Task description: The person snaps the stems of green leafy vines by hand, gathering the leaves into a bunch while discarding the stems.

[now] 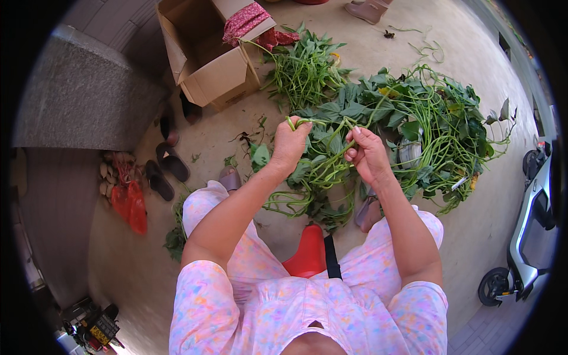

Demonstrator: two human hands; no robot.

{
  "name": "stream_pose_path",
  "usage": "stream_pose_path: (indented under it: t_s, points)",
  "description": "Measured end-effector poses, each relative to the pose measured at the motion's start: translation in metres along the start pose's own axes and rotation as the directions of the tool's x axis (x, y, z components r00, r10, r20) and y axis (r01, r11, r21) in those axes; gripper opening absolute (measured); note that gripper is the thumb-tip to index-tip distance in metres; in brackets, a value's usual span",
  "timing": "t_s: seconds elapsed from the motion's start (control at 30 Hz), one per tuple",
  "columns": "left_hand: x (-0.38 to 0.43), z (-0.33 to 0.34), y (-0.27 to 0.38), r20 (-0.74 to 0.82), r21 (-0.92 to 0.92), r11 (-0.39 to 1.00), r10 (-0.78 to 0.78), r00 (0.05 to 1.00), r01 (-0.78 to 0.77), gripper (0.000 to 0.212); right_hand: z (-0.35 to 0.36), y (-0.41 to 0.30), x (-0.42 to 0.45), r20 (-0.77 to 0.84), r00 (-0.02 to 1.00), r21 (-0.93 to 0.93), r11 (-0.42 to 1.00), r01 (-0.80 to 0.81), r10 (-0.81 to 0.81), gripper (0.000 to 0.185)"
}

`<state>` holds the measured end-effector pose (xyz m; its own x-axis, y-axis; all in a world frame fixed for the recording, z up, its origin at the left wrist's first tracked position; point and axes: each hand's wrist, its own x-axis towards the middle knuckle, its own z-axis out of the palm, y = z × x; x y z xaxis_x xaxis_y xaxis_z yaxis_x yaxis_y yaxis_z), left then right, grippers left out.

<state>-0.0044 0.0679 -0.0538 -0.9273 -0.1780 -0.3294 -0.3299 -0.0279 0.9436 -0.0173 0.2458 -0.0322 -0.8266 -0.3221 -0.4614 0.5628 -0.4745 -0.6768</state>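
Observation:
Between my two hands a green leafy vine stem (319,121) is stretched above the heap. My left hand (289,144) is closed in a fist around one part of it, with a bent piece poking out by the thumb. Thumb and fingertips of my right hand (367,151) pinch the stems farther right. Below them on the floor lies a large tangled heap of leafy vines (428,133), with long bare stems and broad green leaves. A smaller bundle of leafy stems (301,75) rests beyond my left hand.
An open cardboard box (217,75) stands far left, a red patterned cloth (248,22) over its flap. Black slippers (173,162) and a red plastic bag (129,206) lie at left. A scooter (528,239) is at right. Another person's boot (366,11) shows at the top.

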Motion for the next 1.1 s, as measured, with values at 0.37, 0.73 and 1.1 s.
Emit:
stream_pose_path:
  t_s: [0.37,0.73,1.1]
  points:
    - [-0.012,0.022,0.012,0.167,-0.363,0.929,-0.014,0.986,0.075,0.015,0.012,-0.001,0.009,0.099,0.995,-0.074,0.997,-0.017,0.024,0.02]
    - [0.015,-0.008,0.021,0.344,0.258,0.883,0.296,0.891,-0.393,0.01,0.008,-0.01,0.009,0.098,0.992,-0.063,0.995,-0.075,0.081,0.019]
    - [0.03,-0.03,0.03,0.385,0.424,0.673,0.471,0.793,-0.606,0.009,0.024,0.003,0.008,0.089,0.992,-0.061,0.995,-0.085,0.09,0.018]
